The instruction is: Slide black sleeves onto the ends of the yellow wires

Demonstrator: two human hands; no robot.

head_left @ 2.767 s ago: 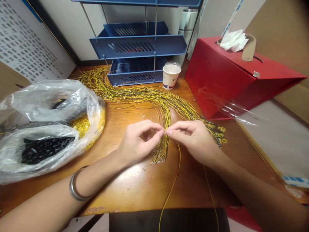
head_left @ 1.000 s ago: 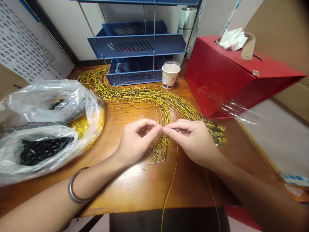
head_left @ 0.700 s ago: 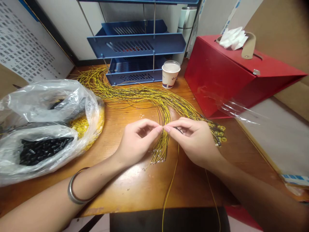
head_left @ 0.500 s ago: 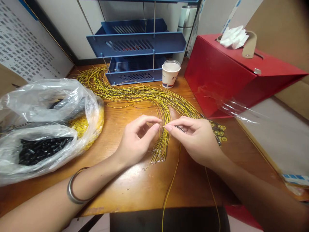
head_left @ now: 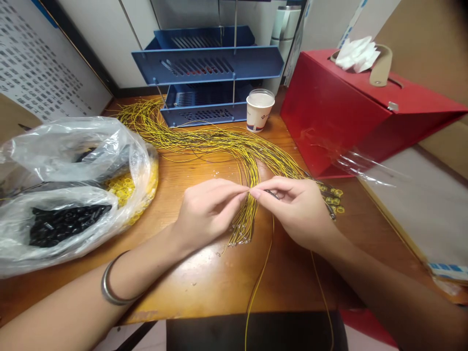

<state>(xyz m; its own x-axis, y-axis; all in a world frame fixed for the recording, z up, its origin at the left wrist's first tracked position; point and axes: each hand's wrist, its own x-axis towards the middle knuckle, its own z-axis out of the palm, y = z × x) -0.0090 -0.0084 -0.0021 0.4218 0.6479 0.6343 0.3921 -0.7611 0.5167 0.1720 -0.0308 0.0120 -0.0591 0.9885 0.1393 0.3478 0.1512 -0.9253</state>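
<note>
My left hand (head_left: pixel 214 207) pinches the tip of a thin wire, its thumb and forefinger meeting those of my right hand (head_left: pixel 292 209). In my right hand the same yellow wire (head_left: pixel 266 263) is gripped close to its end, and a small black piece (head_left: pixel 272 194) shows between the fingers. The wire hangs over the table edge in a loop. Behind and beneath both hands lies a long bundle of yellow and black wires (head_left: pixel 212 139). Some of its ends carry small metal tips (head_left: pixel 239 236); others, by my right wrist, carry yellow rings (head_left: pixel 334 195).
At left, clear plastic bags (head_left: pixel 73 131) hold black sleeves (head_left: pixel 66 224) and yellow rings (head_left: pixel 122 190). A blue tray rack (head_left: pixel 208 66) stands at the back beside a paper cup (head_left: pixel 259 111). On the right is a red box (head_left: pixel 329 112) with tissues. The wooden table (head_left: pixel 175 297) ends near me.
Half a second ago my left fingertips were slightly apart from my right, with a bit of wire showing between; now they meet, my left fingers straighter. My right hand holds nearly the same place.
</note>
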